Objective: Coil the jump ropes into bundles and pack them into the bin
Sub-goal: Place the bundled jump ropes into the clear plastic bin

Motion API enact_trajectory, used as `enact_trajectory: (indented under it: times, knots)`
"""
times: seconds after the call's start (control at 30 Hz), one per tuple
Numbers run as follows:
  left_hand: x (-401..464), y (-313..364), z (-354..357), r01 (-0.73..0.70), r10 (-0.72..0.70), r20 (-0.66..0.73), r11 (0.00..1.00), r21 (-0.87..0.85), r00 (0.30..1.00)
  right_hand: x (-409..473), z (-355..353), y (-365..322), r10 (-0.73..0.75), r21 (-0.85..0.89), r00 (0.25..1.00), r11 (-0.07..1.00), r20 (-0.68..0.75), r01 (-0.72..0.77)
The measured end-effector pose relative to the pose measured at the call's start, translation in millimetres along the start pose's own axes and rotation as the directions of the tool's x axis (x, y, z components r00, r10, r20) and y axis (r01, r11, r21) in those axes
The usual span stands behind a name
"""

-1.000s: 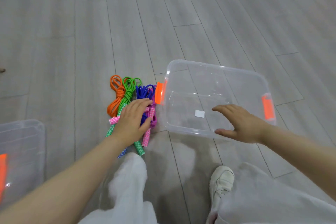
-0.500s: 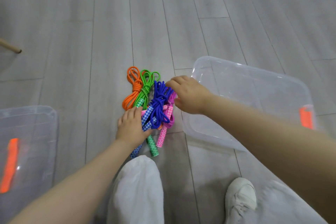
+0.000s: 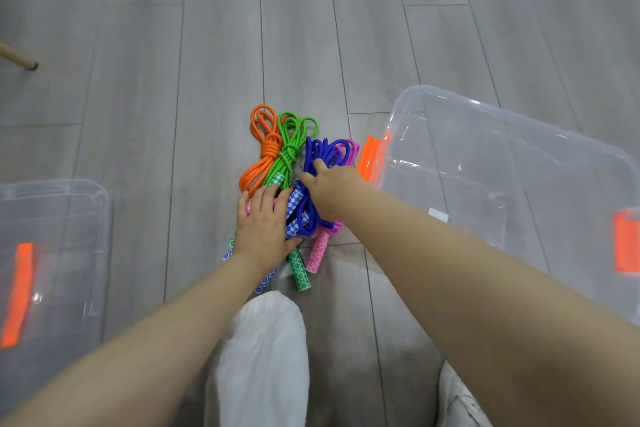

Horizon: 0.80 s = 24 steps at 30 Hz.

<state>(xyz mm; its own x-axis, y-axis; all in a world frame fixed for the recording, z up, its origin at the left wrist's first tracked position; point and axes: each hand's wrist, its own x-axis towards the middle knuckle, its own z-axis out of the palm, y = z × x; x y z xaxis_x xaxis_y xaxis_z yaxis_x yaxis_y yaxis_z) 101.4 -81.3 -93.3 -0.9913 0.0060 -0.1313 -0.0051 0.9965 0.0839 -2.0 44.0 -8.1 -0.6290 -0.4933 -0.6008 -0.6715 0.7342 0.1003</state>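
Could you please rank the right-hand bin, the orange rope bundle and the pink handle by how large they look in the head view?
1. Right-hand bin, by far the largest, though cut off by the frame edge.
2. Orange rope bundle.
3. Pink handle, the smallest and partly hidden.

Grey wood-look plank floor throughout, boards running from near to far with thin dark seams and a few cross joints. Soft, even light with faint sheen toward the far side. At the far left edge, a slanted pale wooden rod with a dark tip, possibly a furniture leg.
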Motion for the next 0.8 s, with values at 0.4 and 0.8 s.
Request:
enact_trajectory:
  times: [0.4, 0.8]
  knots:
    - [0, -7, 0, -0.035, 0.013, -0.11, 0.979, -0.202, 0.994, 0, 6, -5, 0.031, 0.244, 0.998, 0.97, -0.053, -0.018]
    - [-1, -19, -50, -0.006, -0.059, -0.188, 0.945, -0.327, 0.981, -36, -31, -1, -0.074, 0.032, 0.91, 0.995, -0.408, 0.095]
